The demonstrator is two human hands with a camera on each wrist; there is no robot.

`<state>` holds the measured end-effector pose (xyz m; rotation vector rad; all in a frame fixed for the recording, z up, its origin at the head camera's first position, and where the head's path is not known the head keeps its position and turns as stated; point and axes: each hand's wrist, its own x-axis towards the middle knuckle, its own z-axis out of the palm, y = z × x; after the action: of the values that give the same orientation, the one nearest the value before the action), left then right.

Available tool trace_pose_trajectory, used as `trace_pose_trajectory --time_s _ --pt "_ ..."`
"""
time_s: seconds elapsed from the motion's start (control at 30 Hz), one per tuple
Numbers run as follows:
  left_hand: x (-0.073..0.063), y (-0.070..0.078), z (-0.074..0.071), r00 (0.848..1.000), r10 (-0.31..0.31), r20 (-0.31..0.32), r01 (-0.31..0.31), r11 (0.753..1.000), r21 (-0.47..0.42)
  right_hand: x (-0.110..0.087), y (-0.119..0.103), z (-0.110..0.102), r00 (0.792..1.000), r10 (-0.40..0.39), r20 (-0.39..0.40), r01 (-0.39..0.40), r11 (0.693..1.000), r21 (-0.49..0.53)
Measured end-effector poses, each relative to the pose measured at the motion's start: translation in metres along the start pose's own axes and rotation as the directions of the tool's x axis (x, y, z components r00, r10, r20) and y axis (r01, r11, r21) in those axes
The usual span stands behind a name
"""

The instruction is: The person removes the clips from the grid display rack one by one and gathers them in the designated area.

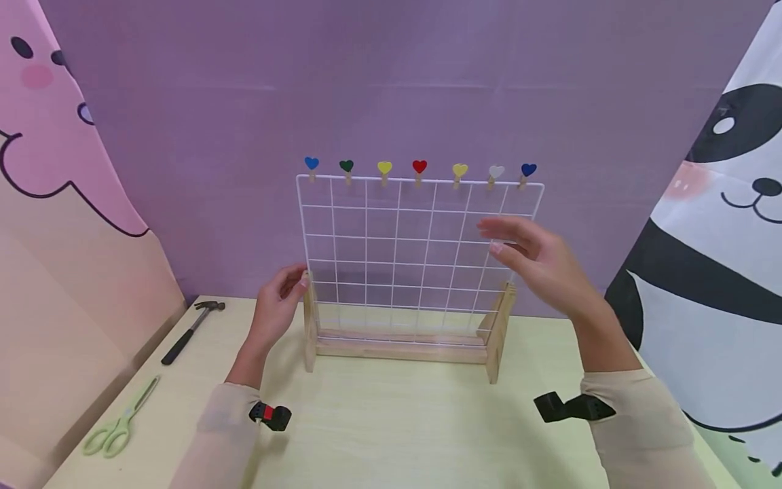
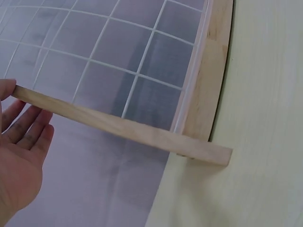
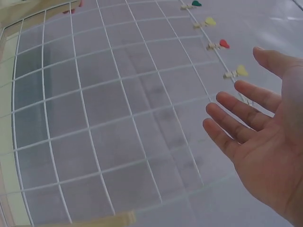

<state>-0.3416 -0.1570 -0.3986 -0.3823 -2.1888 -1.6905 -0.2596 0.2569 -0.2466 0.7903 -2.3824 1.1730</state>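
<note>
A white wire grid stands upright in a wooden stand on the table. My left hand pinches the top of the stand's left upright, thumb on one side and fingers on the other, as the left wrist view shows at the wooden post. Raised before the grid's right part, my right hand holds nothing; its fingers are spread apart in the right wrist view. Along the grid's top wire sit several heart clothespins, among them a red one, a green one and a white one.
On the table's left side lie a claw hammer with a black handle and green-handled scissors. A purple cloth hangs behind the table. Printed cartoon panels flank it, a pink one on the left and a panda on the right.
</note>
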Motion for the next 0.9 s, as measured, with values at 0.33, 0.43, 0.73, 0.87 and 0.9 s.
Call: trace_pose_trajectory --time_s 0.33,0.43,0.73,0.87,0.9 --pt "0.0 -0.009 0.008 0.999 -0.009 -0.039 0.005 0.995 -0.096 0.022 -0.014 0.014 0.999 -0.03 0.034 0.027 0.996 0.09" --pt "0.0 -0.011 0.009 0.999 0.003 -0.037 -0.006 0.995 -0.1 0.029 -0.018 0.019 0.999 -0.02 0.035 0.016 0.991 0.13" --pt "0.001 -0.015 0.01 0.998 0.04 -0.042 -0.045 0.989 -0.142 0.054 -0.041 0.035 0.999 -0.05 0.018 0.044 0.974 0.22" --pt "0.0 -0.016 0.011 0.998 0.047 -0.051 -0.054 0.987 -0.15 0.065 -0.051 0.043 0.998 -0.071 0.003 0.068 0.971 0.23" --pt "-0.001 -0.017 0.011 0.998 0.046 -0.053 -0.054 0.987 -0.153 0.068 -0.053 0.045 0.997 -0.073 0.001 0.07 0.97 0.231"
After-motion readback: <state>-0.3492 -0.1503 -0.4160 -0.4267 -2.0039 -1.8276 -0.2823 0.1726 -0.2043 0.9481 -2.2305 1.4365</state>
